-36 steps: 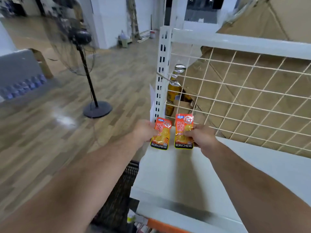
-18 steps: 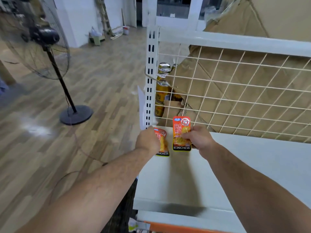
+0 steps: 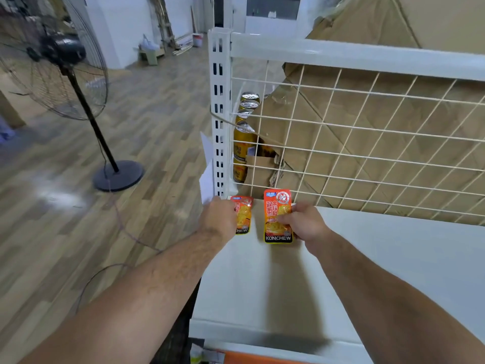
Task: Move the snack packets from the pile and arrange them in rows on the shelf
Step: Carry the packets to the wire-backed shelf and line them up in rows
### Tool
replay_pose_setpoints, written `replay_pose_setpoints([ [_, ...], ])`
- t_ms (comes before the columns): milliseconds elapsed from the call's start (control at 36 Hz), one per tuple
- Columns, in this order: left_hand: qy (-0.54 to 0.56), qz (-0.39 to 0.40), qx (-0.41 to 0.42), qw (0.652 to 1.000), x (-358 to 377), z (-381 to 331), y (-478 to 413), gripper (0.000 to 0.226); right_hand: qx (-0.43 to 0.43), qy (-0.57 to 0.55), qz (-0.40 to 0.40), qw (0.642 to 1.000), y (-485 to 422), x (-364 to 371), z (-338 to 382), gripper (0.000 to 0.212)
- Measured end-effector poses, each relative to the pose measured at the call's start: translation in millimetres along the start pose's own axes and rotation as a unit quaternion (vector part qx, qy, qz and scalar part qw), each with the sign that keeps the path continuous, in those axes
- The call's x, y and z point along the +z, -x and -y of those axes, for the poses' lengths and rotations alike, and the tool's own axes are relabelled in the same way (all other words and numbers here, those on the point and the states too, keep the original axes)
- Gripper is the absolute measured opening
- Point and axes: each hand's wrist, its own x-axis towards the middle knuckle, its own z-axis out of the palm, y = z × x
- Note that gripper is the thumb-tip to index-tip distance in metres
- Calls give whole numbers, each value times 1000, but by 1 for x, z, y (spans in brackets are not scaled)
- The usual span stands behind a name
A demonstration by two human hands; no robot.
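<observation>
Our left grip [image 3: 220, 219] holds the left orange foil snack packet [image 3: 245, 216], our right grip [image 3: 305, 225] pinches the right packet [image 3: 274, 211], at the white metal shelf [image 3: 393, 258]'s far-left corner.

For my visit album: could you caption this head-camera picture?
Left hand holding the left packet, right hand holding the right packet, at the white shelf by the wire grid.

My feed is evenly bright, with light coming from above. A pale glare patch sits on the wood-pattern laminate floor [image 3: 60, 199] at the left. Soft grey shadows stretch toward the near edge of the flat white metal shelf [image 3: 380, 258]. Lettering on the right orange foil snack packet [image 3: 277, 219] reads crisp; the left orange foil snack packet [image 3: 244, 214] looks softer. The white shelf rail [image 3: 341, 55] bows with wide-angle distortion, and the black pedestal fan [image 3: 63, 51] at far left is slightly smeared.
</observation>
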Motion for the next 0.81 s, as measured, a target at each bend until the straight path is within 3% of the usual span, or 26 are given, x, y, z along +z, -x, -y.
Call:
replay_pose_setpoints([
  [139, -27, 10, 4, 1000, -4, -6, 4, 19, 5, 5, 7, 1000, -1, 4, 1, 13],
  [306, -70, -4, 35, 997, -7, -5, -1, 17, 3, 6, 27, 1000, 0, 10, 12, 16],
  [444, -90, -59, 92, 990, -22, -1, -3, 26, 0, 44, 34, 998, -6, 22, 21, 13],
  [583, -138, 35, 91, 986, -31, 1, 0, 36, 2, 104, 34, 994, -11, 33, 25, 18],
  [667, -237, 110, 101, 960, -28, 1, 3, 45, 3, 121, 30, 992, -15, 37, 25, 17],
  [806, -243, 104, 101, 959, -27, 4, 2, 48, 7, 145, 26, 989, -23, 44, 25, 17],
])
